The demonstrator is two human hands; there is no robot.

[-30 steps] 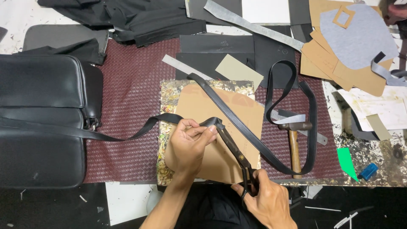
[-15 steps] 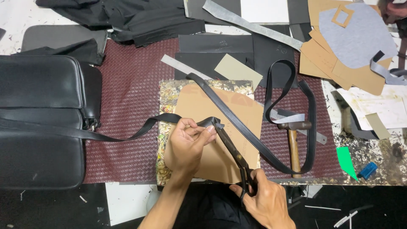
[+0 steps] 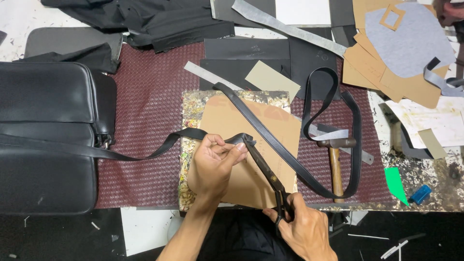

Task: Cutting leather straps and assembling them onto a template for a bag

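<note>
The left hand (image 3: 212, 166) pinches the black strap (image 3: 285, 145) over the brown card (image 3: 251, 140). The right hand (image 3: 304, 229), nearer, grips dark scissors (image 3: 268, 171), whose blades meet the strap. Far left lies a black bag (image 3: 48, 140); a hammer (image 3: 334, 159) lies to the right.

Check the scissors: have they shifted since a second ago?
No. The scissors keep their tips at the strap pinch, same spot over the tan card.

A single head-worn camera looks almost straight down on the desk (image 3: 435, 193) from close above, the wearer's forearms entering from the bottom edge; there is no second view sharing the scene.
</note>
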